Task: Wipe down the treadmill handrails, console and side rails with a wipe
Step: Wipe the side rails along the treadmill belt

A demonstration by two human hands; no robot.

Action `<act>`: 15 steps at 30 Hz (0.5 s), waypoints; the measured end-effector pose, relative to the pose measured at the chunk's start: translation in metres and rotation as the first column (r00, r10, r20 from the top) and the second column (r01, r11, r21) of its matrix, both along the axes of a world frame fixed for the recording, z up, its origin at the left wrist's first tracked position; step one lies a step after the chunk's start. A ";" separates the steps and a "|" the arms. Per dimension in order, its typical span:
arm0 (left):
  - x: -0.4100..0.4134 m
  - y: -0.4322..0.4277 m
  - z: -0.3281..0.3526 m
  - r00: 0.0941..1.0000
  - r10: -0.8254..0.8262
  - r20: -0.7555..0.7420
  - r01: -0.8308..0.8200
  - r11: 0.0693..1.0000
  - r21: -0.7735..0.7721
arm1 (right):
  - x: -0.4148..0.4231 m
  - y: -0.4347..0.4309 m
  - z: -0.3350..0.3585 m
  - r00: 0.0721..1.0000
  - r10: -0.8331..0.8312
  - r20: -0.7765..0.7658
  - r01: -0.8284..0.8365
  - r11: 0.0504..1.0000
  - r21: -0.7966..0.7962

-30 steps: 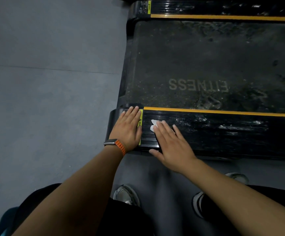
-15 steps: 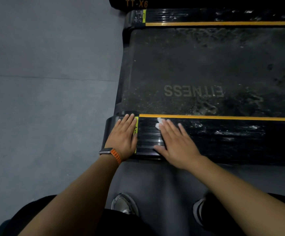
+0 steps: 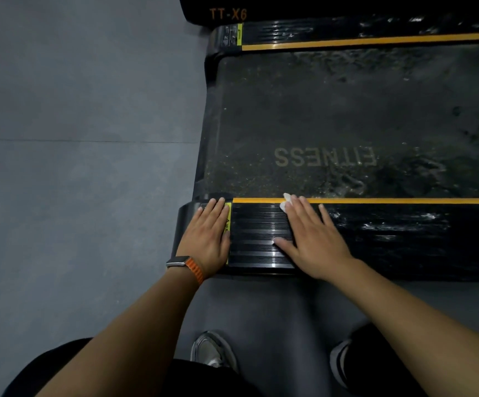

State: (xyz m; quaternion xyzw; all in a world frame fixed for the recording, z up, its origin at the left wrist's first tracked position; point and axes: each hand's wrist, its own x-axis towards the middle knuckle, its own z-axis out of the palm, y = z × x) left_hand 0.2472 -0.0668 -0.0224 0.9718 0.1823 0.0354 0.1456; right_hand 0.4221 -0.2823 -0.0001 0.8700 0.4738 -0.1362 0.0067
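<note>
A person crouches beside a treadmill, right hand (image 3: 311,239) laid flat with straight fingers on the near side rail (image 3: 261,239), pressing a small white wipe (image 3: 286,202) beneath the fingertips. Only a crumpled corner of the wipe shows, poking past the fingers onto the rail's orange stripe (image 3: 404,200) at the edge of the belt (image 3: 347,124). The left hand (image 3: 208,233), also flat and holding nothing, rests on the rail's end cap over a yellow label.

A second earlier the two hands lay almost touching; the right hand and wipe have since slid along the rail and up to the stripe, baring a ribbed black strip between the hands.

The rail beyond the right hand gleams with wet streaks. An orange-banded watch (image 3: 185,265) sits on the left wrist. The far rail (image 3: 347,32) runs past the scuffed belt, grey floor (image 3: 75,167) lies alongside, and two shoes (image 3: 212,351) show below. The right hand hides most of the wipe.
</note>
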 end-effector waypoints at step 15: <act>0.020 -0.030 0.008 0.991 0.051 -0.123 -0.050 0.999 0.014 | -0.022 -0.010 0.000 1.000 -0.012 -0.024 0.013 0.999 0.040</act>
